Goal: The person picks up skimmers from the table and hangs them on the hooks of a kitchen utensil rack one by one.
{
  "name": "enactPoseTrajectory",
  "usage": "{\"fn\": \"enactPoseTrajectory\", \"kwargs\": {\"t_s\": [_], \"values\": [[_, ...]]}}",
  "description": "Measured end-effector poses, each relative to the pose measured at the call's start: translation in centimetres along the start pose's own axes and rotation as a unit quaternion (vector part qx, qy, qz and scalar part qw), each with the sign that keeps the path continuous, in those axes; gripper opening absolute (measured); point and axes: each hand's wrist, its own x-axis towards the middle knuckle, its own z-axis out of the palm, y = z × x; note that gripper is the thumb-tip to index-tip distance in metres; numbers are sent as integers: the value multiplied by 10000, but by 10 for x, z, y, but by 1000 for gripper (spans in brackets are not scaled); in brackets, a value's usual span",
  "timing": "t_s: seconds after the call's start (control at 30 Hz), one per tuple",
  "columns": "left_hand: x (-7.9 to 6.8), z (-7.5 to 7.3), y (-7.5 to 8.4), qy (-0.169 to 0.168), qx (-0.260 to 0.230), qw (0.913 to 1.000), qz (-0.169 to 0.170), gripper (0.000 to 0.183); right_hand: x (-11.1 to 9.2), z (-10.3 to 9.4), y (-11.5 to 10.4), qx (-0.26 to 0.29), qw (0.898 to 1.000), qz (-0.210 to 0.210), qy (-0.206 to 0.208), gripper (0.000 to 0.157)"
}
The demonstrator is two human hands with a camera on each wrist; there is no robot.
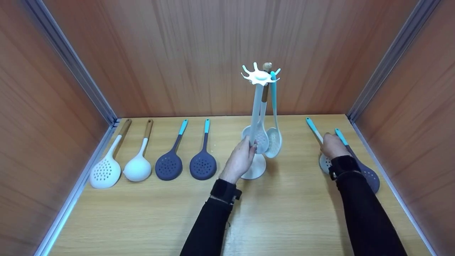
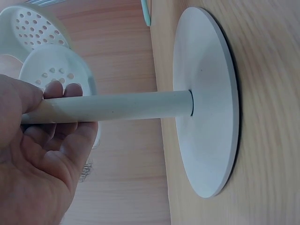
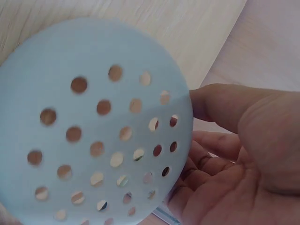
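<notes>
My left hand (image 1: pixel 239 160) grips the white pole of a utensil stand (image 1: pixel 256 113), its thumb and fingers around the pole above the round base (image 2: pixel 206 103). From the stand's hooked top hang a wooden-handled skimmer (image 1: pixel 262 140), a turquoise-handled skimmer (image 1: pixel 273 142) and another pale utensil partly hidden behind the pole. At the right, my right hand (image 1: pixel 333 145) holds a pale skimmer (image 3: pixel 98 122) with a turquoise handle (image 1: pixel 313 128). In the right wrist view, thumb and curled fingers meet at the edge of its perforated head, which hides the rest of the grip.
Beside the right forearm lies a dark skimmer (image 1: pixel 368 174) with a turquoise handle. On the left lie a white skimmer (image 1: pixel 105 173), a white ladle (image 1: pixel 137 169) and two dark skimmers (image 1: pixel 169 166). Wooden panels (image 1: pixel 213 53) enclose the table (image 1: pixel 160 217) at back and sides.
</notes>
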Motion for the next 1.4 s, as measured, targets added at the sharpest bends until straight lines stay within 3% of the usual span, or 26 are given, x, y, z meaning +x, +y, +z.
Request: {"fn": "enactPoseTrajectory", "kwargs": {"t_s": [0.37,0.93,1.2,1.4], "values": [[-2,0,-1,67,117,9997,222,20,-8,-3,-9,-88,9972,-553,501,19],[-2,-1,0,45,44,9999,158,19,-19,-10,-24,280,9949,-822,515,41],[-3,0,0,65,84,9996,276,19,3,-5,-10,480,9951,-816,274,62],[-2,0,-1,38,84,9998,201,19,-14,-14,-34,535,9969,-566,87,70]]}}
